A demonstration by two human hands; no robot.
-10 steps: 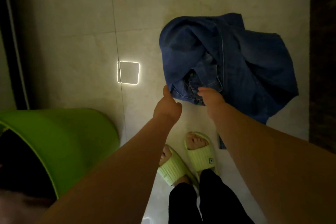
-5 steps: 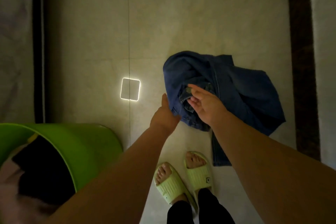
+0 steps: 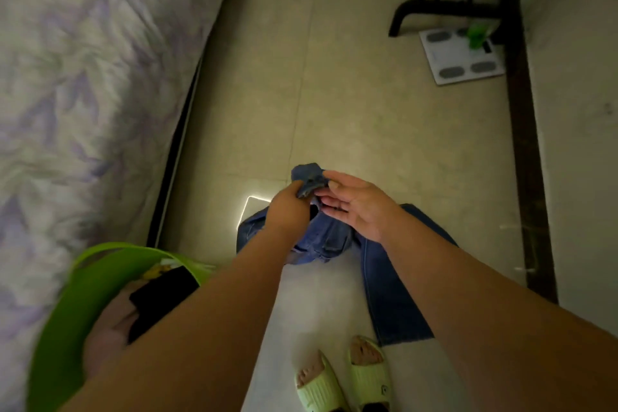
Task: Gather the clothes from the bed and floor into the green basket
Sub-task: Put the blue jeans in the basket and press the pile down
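Gripping a bunched fold of the blue denim jeans [image 3: 384, 294], the left hand [image 3: 287, 211] has its fingers curled round the fabric at the raised top of the garment. Right hand [image 3: 357, 207] sits just beside it, palm turned up and fingers relaxed and mostly straight, the fingertips touching the same gathered denim without closing round it. From that lifted bunch the jeans hang down and spread over the pale tiled floor [image 3: 384, 144], one leg running toward the person's feet, which wear light green ribbed slide sandals [image 3: 341, 378]. A bright square outline of light [image 3: 249, 207] shows on a tile just left of the jeans, partly hidden by the left wrist.

Down at the lower left, under the left forearm, stands the bright green plastic basket [image 3: 60, 328], apart from the jeans. It already holds a black garment [image 3: 160, 298], something pinkish [image 3: 110, 334] and a small patch of yellow and white cloth near the rim. Beside the basket, along the left side, lies the bed with a white and purple leaf-print cover [image 3: 83, 77]. Farther off, at the upper right, a white bathroom scale with grey pads [image 3: 458, 60] rests on the floor next to the black metal legs of a piece of furniture [image 3: 431, 7], and a small green object [image 3: 476, 35] sits on the scale's far edge.
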